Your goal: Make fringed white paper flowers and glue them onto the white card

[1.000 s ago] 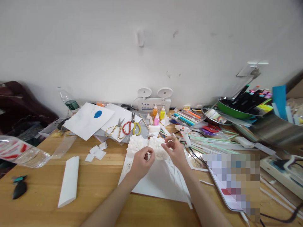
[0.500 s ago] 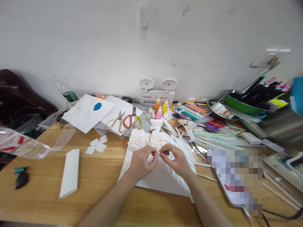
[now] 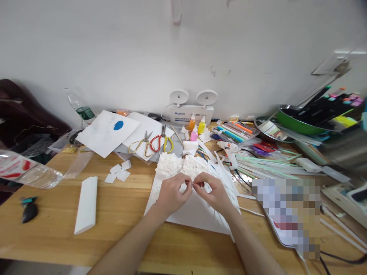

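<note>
My left hand (image 3: 175, 193) and my right hand (image 3: 212, 191) meet fingertip to fingertip above a white paper sheet (image 3: 197, 217). Both are closed in a pinch; whatever small thing lies between the fingertips is too tiny and hidden to name. Just beyond the fingers, a pile of small white paper pieces (image 3: 168, 165) covers the far left part of the sheet, with a second white heap (image 3: 193, 165) beside it. White paper strips (image 3: 222, 173) lie along the sheet's right side, partly behind my right hand.
Left lie a folded white paper piece (image 3: 86, 206), small paper squares (image 3: 122, 175) and a water bottle (image 3: 28, 170). Beyond are gold-handled scissors (image 3: 142, 144), red-and-yellow-handled pliers (image 3: 162, 140) and paint bottles (image 3: 194, 133). A glue gun (image 3: 230, 152) and a blurred-out tablet-like device (image 3: 273, 223) are right.
The view has shifted slightly, so the desk items sit a little differently in the frame. My fingertips have drawn slightly closer together, still pinching over the sheet.
</note>
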Demonstrator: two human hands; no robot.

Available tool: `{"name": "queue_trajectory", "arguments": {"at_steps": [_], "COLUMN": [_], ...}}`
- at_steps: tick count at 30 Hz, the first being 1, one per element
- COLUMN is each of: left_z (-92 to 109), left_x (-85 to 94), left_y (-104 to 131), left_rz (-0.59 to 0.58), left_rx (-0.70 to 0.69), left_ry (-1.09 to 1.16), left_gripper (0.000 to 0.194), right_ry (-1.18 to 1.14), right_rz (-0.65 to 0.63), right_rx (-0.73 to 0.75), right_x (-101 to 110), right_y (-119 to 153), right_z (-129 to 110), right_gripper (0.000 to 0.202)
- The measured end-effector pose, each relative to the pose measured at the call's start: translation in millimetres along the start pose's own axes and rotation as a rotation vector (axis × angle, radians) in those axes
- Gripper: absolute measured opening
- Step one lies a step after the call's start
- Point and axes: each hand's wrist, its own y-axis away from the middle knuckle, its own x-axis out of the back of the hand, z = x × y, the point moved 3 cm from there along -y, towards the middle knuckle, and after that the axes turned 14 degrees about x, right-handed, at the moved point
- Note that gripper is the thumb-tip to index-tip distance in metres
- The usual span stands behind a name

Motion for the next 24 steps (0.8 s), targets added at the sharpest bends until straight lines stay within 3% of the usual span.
{"name": "queue_trajectory", "arguments": {"at_steps": [24], "left_z": [-0.8], "left_x": [-5.3], "left_y": [0.8], "left_rz": [-0.018], "left_rx": [-0.088], "left_ry": [0.006], "left_gripper": [0.019], "right_ry": [0.134], "right_rz": [0.060], "right_rx": [-0.050], "right_x": [0.0], "right_y": [3.6], "right_z": [4.9], "right_gripper": [0.006]}}
